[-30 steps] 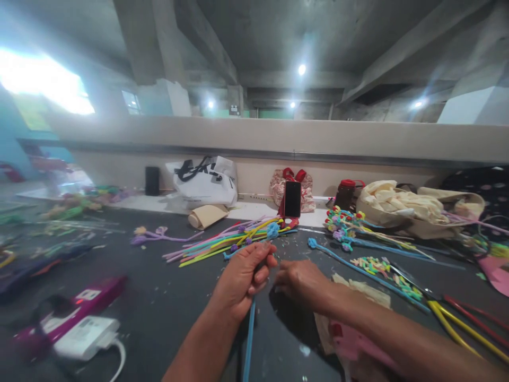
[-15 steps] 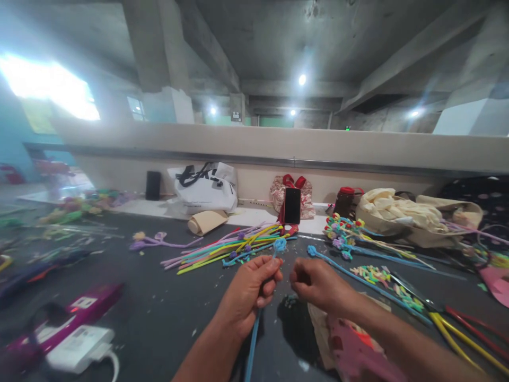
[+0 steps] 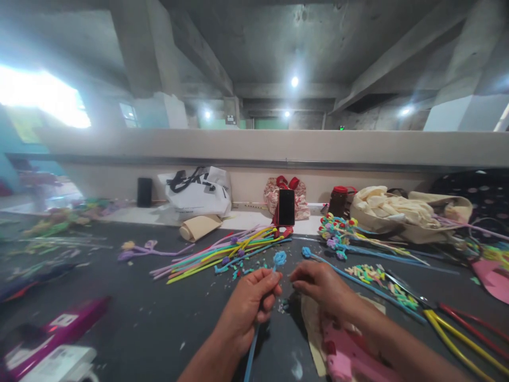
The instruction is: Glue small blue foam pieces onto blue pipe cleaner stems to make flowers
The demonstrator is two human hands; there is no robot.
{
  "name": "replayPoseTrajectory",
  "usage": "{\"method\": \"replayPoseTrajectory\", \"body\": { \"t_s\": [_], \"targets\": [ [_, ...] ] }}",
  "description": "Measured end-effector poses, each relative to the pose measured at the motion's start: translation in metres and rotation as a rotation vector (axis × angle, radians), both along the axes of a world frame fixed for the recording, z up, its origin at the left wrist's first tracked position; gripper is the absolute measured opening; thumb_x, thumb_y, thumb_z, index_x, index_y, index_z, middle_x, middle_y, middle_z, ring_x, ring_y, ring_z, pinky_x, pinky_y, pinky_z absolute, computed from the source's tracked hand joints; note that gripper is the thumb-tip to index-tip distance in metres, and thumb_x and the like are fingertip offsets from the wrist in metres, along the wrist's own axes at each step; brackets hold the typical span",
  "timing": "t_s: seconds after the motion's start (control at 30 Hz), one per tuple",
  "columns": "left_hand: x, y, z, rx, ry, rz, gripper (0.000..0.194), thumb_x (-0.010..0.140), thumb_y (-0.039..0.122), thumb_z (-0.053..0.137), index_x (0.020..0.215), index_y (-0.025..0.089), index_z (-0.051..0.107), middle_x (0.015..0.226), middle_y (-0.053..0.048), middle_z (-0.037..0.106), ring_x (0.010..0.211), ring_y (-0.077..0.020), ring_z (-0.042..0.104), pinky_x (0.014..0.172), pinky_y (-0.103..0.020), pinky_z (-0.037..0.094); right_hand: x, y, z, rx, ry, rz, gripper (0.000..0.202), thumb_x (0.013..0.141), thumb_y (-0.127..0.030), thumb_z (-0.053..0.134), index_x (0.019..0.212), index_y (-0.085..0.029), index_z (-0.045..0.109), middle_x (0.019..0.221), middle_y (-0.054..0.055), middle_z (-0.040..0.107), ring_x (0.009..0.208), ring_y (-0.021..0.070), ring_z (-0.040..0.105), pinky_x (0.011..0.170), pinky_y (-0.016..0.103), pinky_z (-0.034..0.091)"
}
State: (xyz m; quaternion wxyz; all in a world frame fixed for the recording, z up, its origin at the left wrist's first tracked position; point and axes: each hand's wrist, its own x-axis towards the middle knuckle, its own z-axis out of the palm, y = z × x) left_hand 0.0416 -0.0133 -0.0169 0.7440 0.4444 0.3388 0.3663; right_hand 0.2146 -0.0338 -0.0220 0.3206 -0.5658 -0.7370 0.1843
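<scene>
Clearly, the work sits in the left hand (image 3: 252, 300), whose thumb and fingers pinch a blue stem (image 3: 250, 355) just below its fuzzy blue head (image 3: 280, 258), held over the middle of the table (image 3: 155, 339). The right hand (image 3: 318, 281) hangs beside it, apart from the head, fingers curled to a narrow gap; whether they pinch something small I cannot tell from this view. To do this well, I would grip the stem close under the head, lightly enough not to flatten the pile, and turn it so that the right hand meets each loop squarely. The right forearm passes above a pink tool (image 3: 338, 353) toward the table's near edge, so it is best lifted clear. Clippings (image 3: 368, 274) litter the dark top; coloured stems (image 3: 228, 248) lie toward the back edge, left of middle, and yellow-handled shears (image 3: 427, 303) toward the right edge. Past the back edge, a phone (image 3: 287, 207) stands before a pale partition (image 3: 254, 143); beyond, lamps (image 3: 295, 81) shine under a concrete ceiling (image 3: 274, 40), and a window (image 3: 43, 101) glares far left.
</scene>
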Motion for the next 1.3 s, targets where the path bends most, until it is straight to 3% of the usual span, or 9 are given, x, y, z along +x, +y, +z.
{"method": "replayPoseTrajectory", "body": {
  "t_s": [0.1, 0.23, 0.4, 0.5, 0.7, 0.87, 1.07, 1.3],
  "targets": [
    [0.001, 0.001, -0.002, -0.009, 0.009, -0.004, 0.024, 0.065, 0.034, 0.064, 0.065, 0.015, 0.049, 0.050, 0.008, 0.048, 0.032, 0.0014, 0.027, 0.031, -0.012, 0.012, 0.001, -0.002, 0.004, -0.016, 0.064, 0.048, 0.021, 0.069, -0.010, 0.053, 0.082, -0.019, 0.066, 0.076, 0.001, 0.064, 0.074, 0.0152, 0.057, 0.068, 0.024, 0.040],
    [0.003, 0.001, -0.005, -0.009, 0.019, -0.016, 0.023, 0.068, 0.033, 0.061, 0.064, 0.015, 0.048, 0.047, 0.009, 0.044, 0.031, 0.0009, 0.025, 0.030, -0.012, 0.012, 0.000, -0.005, 0.009, -0.053, 0.195, 0.063, 0.023, 0.067, -0.008, 0.051, 0.081, -0.018, 0.066, 0.072, 0.000, 0.061, 0.066, 0.0126, 0.054, 0.060, 0.022, 0.040],
    [0.004, -0.001, -0.005, -0.022, 0.021, -0.016, 0.022, 0.067, 0.032, 0.062, 0.064, 0.014, 0.049, 0.048, 0.007, 0.045, 0.033, 0.0007, 0.027, 0.031, -0.012, 0.013, -0.002, -0.004, 0.008, -0.152, 0.414, 0.062, 0.011, 0.067, -0.010, 0.050, 0.071, -0.016, 0.058, 0.053, -0.005, 0.053, 0.049, 0.0086, 0.049, 0.046, 0.018, 0.037],
    [0.005, -0.002, -0.004, -0.046, 0.025, -0.025, 0.023, 0.068, 0.033, 0.061, 0.062, 0.014, 0.049, 0.043, 0.008, 0.042, 0.031, 0.0005, 0.025, 0.031, -0.012, 0.013, -0.004, -0.003, 0.009, -0.190, 0.544, 0.049, 0.001, 0.068, -0.016, 0.055, 0.068, -0.016, 0.055, 0.053, -0.005, 0.053, 0.047, 0.0086, 0.050, 0.043, 0.018, 0.037],
    [0.008, -0.007, -0.003, -0.157, -0.070, 0.071, 0.013, 0.069, 0.024, 0.061, 0.072, 0.013, 0.054, 0.056, 0.004, 0.053, 0.037, 0.0001, 0.038, 0.032, -0.010, 0.022, -0.012, -0.011, 0.018, -0.223, 0.782, -0.024, 0.016, 0.067, -0.030, 0.062, 0.071, -0.015, 0.056, 0.051, -0.004, 0.054, 0.044, 0.0076, 0.050, 0.038, 0.017, 0.033],
    [0.013, -0.012, -0.005, -0.204, -0.155, 0.069, 0.013, 0.070, 0.022, 0.061, 0.074, 0.011, 0.057, 0.062, 0.002, 0.053, 0.042, 0.0007, 0.042, 0.035, -0.008, 0.029, -0.021, -0.014, 0.012, -0.308, 0.958, -0.001, 0.023, 0.063, -0.033, 0.067, 0.072, -0.015, 0.056, 0.056, -0.001, 0.060, 0.048, 0.0100, 0.055, 0.039, 0.017, 0.035],
    [0.016, -0.017, -0.006, -0.248, -0.190, 0.115, 0.009, 0.070, 0.019, 0.062, 0.072, 0.012, 0.057, 0.060, 0.001, 0.053, 0.042, -0.0005, 0.042, 0.036, -0.009, 0.034, -0.029, -0.012, 0.008, -0.259, 0.905, -0.059, 0.023, 0.067, -0.034, 0.064, 0.064, -0.014, 0.054, 0.046, -0.006, 0.049, 0.036, 0.0032, 0.038, 0.035, 0.016, 0.024],
    [0.015, -0.018, -0.004, -0.224, -0.206, 0.110, 0.009, 0.070, 0.018, 0.061, 0.067, 0.012, 0.055, 0.058, 0.002, 0.053, 0.041, -0.0005, 0.041, 0.035, -0.009, 0.033, -0.028, -0.013, 0.007, -0.225, 0.841, 0.032, 0.022, 0.070, -0.034, 0.062, 0.065, -0.014, 0.055, 0.052, -0.004, 0.053, 0.040, 0.0041, 0.039, 0.038, 0.017, 0.026]
  ]
}}
